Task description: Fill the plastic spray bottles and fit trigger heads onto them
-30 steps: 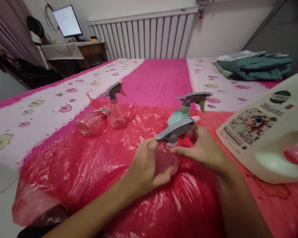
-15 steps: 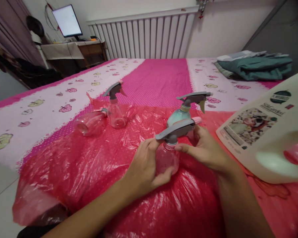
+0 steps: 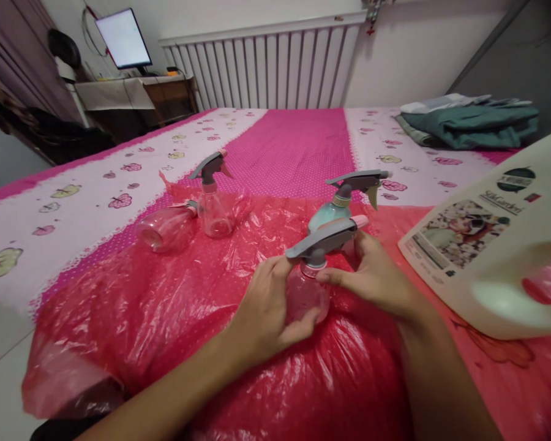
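Note:
A small clear pink spray bottle [image 3: 305, 297] with a grey trigger head [image 3: 324, 236] stands on the red plastic sheet [image 3: 174, 306] in front of me. My left hand [image 3: 264, 312] is wrapped round the bottle's body. My right hand [image 3: 376, 275] pinches the collar just under the trigger head. Right behind it stands a pale green spray bottle [image 3: 333, 211] with a grey trigger.
Further left, one pink spray bottle [image 3: 213, 208] stands upright and another pink bottle [image 3: 165, 228] lies on its side. A large white jug [image 3: 496, 245] with a printed label sits at the right. Folded green clothes [image 3: 472, 122] lie at the bed's far right corner; a radiator [image 3: 270, 64] lines the wall.
My right hand's fingers shifted slightly on the collar of the pink spray bottle; the bottle and my left hand stay nearly where they were.

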The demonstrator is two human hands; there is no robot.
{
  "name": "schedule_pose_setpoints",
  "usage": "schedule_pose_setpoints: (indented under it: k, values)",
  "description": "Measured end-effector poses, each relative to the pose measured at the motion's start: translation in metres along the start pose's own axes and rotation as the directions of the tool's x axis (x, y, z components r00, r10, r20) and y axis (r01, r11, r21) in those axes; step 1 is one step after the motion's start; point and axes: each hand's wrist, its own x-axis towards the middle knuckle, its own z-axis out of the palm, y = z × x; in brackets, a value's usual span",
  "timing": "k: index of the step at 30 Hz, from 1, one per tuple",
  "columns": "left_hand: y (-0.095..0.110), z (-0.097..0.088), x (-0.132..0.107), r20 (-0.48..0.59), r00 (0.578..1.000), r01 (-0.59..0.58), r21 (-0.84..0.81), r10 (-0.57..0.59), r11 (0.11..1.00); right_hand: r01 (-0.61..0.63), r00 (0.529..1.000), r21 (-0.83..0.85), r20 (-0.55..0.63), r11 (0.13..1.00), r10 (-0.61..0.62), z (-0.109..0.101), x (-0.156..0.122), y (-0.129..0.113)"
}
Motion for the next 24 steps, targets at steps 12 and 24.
schedule_pose_setpoints:
  k: [12, 24]
  values:
    - [-0.0017, 0.0016, -0.0005, -0.005, 1.0, -0.01, -0.002, 0.01, 1.0, 0.031, 0.999, 0.1, 0.007, 0.994, -0.032, -0.0006, -0.001, 0.004]
    - [-0.0003, -0.0002, -0.0006, -0.011, 1.0, -0.01, 0.032, 0.01, 0.999, 0.098, 0.985, 0.068, 0.136, 0.993, -0.107, -0.0058, -0.0068, -0.0012]
